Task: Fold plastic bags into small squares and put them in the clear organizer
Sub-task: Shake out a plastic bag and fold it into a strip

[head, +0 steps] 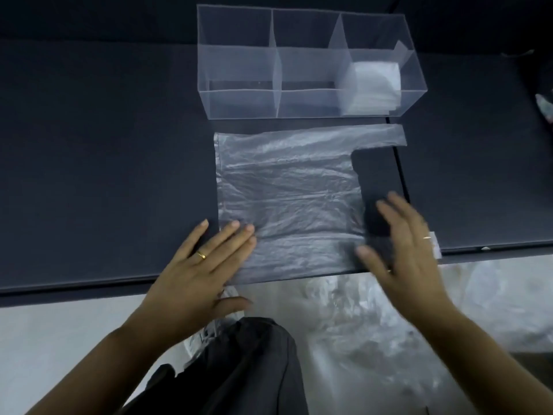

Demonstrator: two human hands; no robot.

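Dark matte surface (104, 175) filled most of the view, with pale floor (59, 339) showing below its near edge; a clear plastic bag (287, 190) lay flat and unfolded on the surface, wrinkled, one long handle stretching to the right along its far side; just beyond the bag stood the clear organizer (239, 106), three compartments side by side, its near wall close to the bag's far edge but apart from it; a loose pile of crumpled bags (359, 324) lay on the floor to the right of a knee in dark trousers (248, 369); the left hand (197, 274) rested flat on the bag's near left corner, fingers straight and together, gripping nothing; the right hand (410, 256), blurred, was spread wide at the bag's near right side, fingers straight and holding nothing, though whether it touched the plastic could not be told; a stack of folded white squares (371, 85) sat in the organizer's right compartment; a gold ring (201, 255) showed on the left hand, and another ring (427, 237) on the right.
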